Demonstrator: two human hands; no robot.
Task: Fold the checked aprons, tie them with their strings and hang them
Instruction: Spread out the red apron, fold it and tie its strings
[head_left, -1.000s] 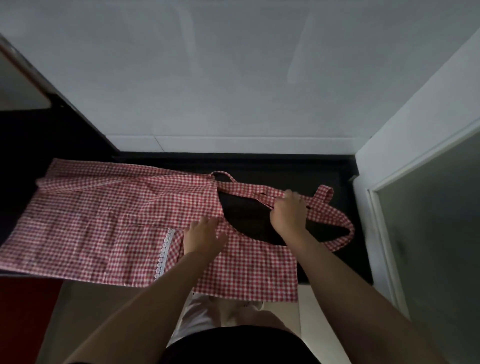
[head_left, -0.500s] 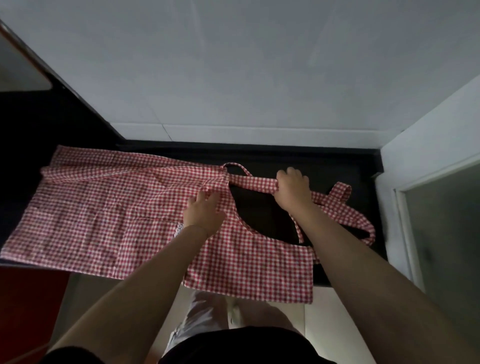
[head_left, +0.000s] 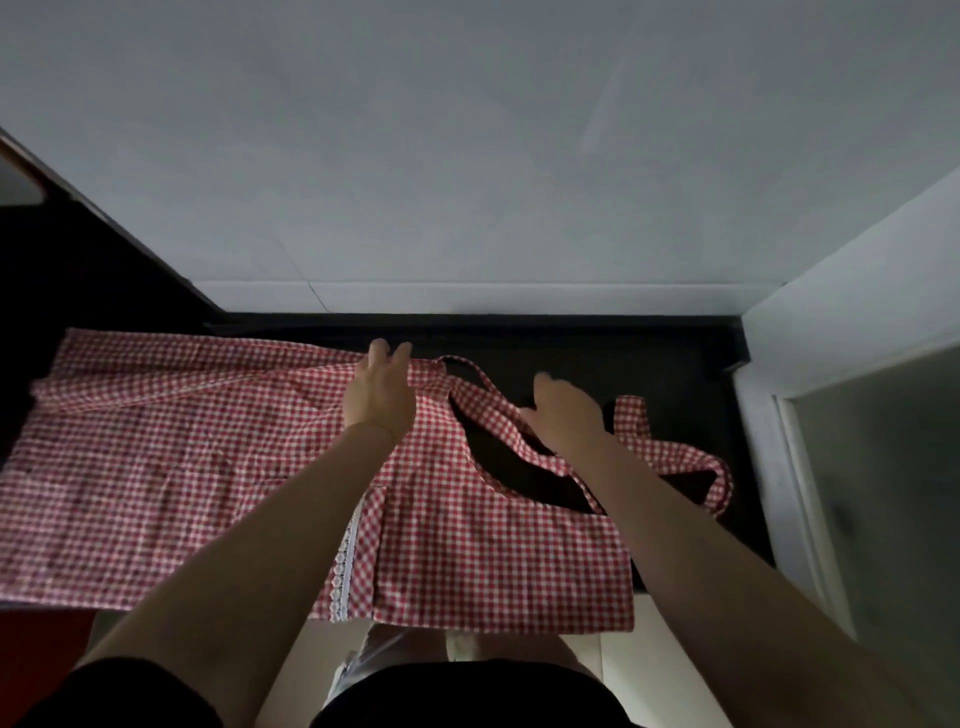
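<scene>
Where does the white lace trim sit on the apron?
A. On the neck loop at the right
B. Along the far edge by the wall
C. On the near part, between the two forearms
C: the lace trim runs toward the apron's near edge, between the forearms.

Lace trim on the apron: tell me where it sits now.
In the head view the lace trim runs down the apron near its front edge, just right of the left forearm.
</scene>
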